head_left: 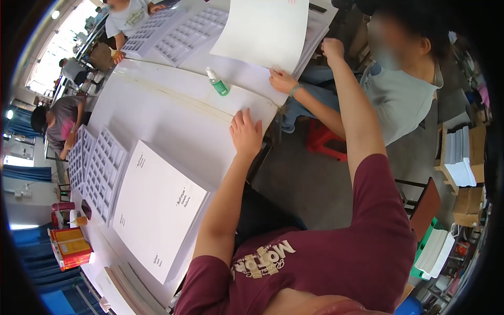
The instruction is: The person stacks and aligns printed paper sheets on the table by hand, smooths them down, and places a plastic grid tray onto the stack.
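Note:
My left hand point(245, 134) lies on the white table point(173, 118) near its edge, fingers spread and holding nothing. A green spray bottle point(218, 82) with a white cap stands a little beyond it. My right hand point(333, 50) is closed in the air by the table's far right edge; whatever it may hold is hidden. Left of that hand, a large white sheet point(265, 31) spreads over the table, with a co-worker's hand point(282, 81) at its near edge. A stack of printed white sheets point(157, 210) lies to the left of my left forearm.
White compartment trays point(102, 176) lie beyond the printed stack, and more point(191, 37) lie at the far side. A co-worker point(399, 94) sits close on the right, near a red stool point(323, 140). Other people are at the far side. Boxes point(470, 205) stand at the right.

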The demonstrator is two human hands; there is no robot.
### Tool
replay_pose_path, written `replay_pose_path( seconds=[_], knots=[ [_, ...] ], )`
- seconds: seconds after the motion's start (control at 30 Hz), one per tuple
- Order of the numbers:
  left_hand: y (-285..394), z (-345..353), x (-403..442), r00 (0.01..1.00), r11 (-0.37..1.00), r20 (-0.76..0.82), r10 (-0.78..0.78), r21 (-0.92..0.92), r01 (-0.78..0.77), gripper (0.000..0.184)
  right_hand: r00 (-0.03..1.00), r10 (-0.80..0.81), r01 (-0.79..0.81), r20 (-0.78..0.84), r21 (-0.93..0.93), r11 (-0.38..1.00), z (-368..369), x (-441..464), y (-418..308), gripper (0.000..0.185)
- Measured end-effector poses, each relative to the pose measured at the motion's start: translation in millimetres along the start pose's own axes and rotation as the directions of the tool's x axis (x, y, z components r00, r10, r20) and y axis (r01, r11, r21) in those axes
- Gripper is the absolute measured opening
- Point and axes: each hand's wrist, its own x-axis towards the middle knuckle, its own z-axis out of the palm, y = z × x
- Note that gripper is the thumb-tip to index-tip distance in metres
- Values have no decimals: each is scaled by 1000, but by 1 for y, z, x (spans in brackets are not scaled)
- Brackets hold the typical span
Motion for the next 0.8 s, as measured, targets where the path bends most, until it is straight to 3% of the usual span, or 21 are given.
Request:
replay_pose_path(
  seconds=[0.07, 0.17, 0.37, 0.47, 0.8],
  knots=[
    [-1, -2, -5, 998, 997, 3, 56, 48, -56, 52, 955, 259, -271, 146, 66, 960, -20, -45, -23, 20],
    [0, -4, -2, 997, 992, 20, 74, 100, -76, 51, 893, 327, -400, 309, 211, 892, -9, -47, 1, 20],
    [4, -8, 1, 997, 992, 57, 47, 117, -53, 48, 862, 320, -392, 392, 118, 912, 20, -43, 11, 16],
    [5, -9, 3, 997, 992, 51, 55, 113, -60, 47, 878, 296, -323, 376, 11, 946, 30, -38, 17, 11],
    [6, -9, 4, 997, 991, 42, 69, 116, -73, 46, 940, 219, -216, 262, -39, 976, 40, -42, 24, 9]
  ],
)
